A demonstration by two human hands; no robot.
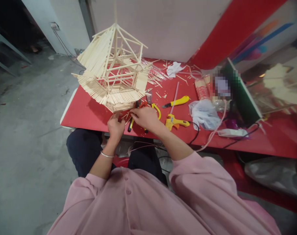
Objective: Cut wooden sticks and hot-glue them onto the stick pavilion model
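A model pavilion (pixel 114 71) of thin pale wooden sticks stands on the red table (pixel 76 112), its roof partly covered. Just below its front edge, my left hand (pixel 116 125) has its fingers curled in a pinch. My right hand (pixel 147 117) reaches in from the right, fingertips pressed together close to the left ones. A few loose sticks (pixel 125 116) lie between the hands; whether either hand holds one is too small to tell. Partly hidden behind my right hand are a yellow-handled tool (pixel 158 112) and a black-and-yellow cutter (pixel 130 125).
Right of my hands lie a yellow glue gun (pixel 173 122) with its cord and a yellow utility knife (pixel 179 101). Farther right are a plastic bag (pixel 205 114), packs of sticks (pixel 201 88) and a green board (pixel 243 93). Scraps and crumpled tissue (pixel 174 69) lie behind.
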